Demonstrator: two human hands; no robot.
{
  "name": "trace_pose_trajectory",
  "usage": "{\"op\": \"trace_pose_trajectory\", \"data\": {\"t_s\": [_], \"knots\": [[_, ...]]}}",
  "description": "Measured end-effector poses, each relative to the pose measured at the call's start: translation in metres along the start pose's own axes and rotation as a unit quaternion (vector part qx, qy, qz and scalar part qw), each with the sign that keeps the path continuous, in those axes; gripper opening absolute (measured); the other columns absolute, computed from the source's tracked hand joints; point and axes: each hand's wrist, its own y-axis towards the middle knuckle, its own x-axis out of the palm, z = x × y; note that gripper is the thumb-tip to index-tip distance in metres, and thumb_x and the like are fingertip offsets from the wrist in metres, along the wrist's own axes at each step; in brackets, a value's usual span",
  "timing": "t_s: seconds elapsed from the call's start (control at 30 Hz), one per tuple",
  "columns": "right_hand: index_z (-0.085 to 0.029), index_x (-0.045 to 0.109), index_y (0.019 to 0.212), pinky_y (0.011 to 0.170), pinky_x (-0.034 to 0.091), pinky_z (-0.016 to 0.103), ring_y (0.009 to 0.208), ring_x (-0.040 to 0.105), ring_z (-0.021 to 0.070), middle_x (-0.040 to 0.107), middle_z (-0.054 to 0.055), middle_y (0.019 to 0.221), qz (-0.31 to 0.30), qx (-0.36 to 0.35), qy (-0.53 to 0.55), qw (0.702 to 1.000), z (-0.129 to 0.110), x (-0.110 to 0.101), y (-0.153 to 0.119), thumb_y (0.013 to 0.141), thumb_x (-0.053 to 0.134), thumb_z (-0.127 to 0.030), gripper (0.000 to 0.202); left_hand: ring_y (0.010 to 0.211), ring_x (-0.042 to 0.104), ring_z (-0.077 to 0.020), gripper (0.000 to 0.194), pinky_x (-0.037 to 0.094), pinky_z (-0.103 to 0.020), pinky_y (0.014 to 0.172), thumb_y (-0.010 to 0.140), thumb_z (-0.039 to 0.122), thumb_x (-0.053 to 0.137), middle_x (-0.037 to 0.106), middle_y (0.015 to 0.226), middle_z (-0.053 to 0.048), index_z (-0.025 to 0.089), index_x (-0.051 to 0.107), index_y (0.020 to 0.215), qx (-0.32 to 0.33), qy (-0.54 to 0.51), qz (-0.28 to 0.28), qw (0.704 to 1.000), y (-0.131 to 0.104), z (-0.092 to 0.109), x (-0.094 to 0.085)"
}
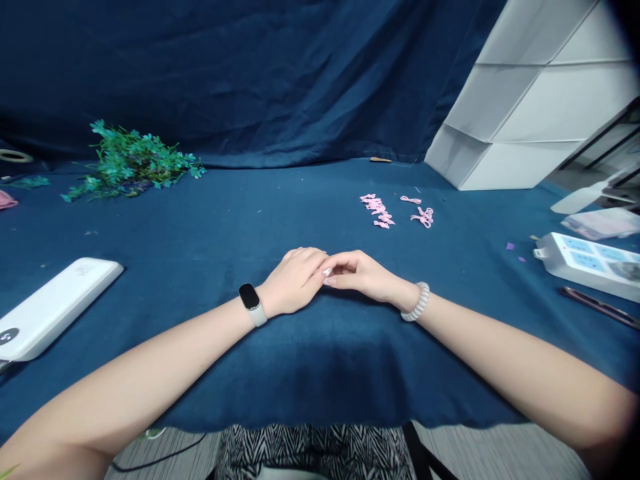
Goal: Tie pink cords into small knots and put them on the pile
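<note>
My left hand (299,280) lies palm down on the blue cloth near the front of the table, its fingers stretched out close together. Its wrist wears a band with a black screen (249,297). Against its thumb side rests my right hand (363,275), with thumb and fingers curved round the edge of the left fingers in a loose pinch. A pale coiled bracelet (419,302) circles the right wrist. Beyond the hands lie several small pink cord loops (377,210), with a looser pink cord bundle (424,217) to their right.
A white power bank (65,300) lies at left. Behind it is a bunch of artificial greenery (135,160). A white power strip (590,261) and a dark pen (600,307) lie at right, near purple scraps (510,246). A folded white panel (530,100) stands at back right.
</note>
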Motion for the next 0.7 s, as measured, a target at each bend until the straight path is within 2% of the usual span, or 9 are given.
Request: {"op": "trace_pose_trajectory", "data": {"t_s": [0.7], "knots": [[-0.016, 0.069, 0.082, 0.07, 0.045, 0.025, 0.067, 0.055, 0.0077, 0.065, -0.003, 0.075, -0.007, -0.008, 0.004, 1.0, 0.0003, 0.0005, 0.0002, 0.069, 0.072, -0.016, 0.013, 0.105, 0.053, -0.0216, 0.035, 0.039, -0.043, 0.096, 0.1, 0.033, 0.025, 0.06, 0.113, -0.006, 0.019, 0.056, 0.106, 0.006, -0.003, -0.005, 1.0, -0.0012, -0.0005, -0.0006]]}}
